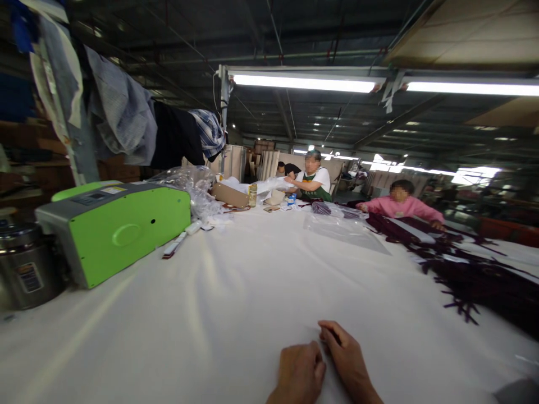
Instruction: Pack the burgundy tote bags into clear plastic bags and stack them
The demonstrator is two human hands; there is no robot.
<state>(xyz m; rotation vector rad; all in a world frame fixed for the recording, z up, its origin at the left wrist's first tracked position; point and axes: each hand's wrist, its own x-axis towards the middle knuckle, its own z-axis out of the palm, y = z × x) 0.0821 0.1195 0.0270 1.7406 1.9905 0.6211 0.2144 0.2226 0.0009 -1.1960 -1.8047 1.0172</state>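
Observation:
Low in the head view, both of my hands are close together over the white-covered table (236,314). My left hand (298,371) is closed, back side up, its fingers curled under and out of sight. Just right of it, my right hand (347,356) is also closed, thumb and bent forefinger drawn together near the left hand's knuckles. Something thin and pale may lie between the fingertips, but it is too faint to make out. The white cloth under the hands shows soft wrinkles.
A green and grey machine (130,233) stands left, beside a metal canister (29,266). Clear plastic film (202,191) and a cardboard box (229,195) lie behind. Dark fringed fabric (475,269) covers the right, near a person in pink (406,206). Another person (314,179) works at the back.

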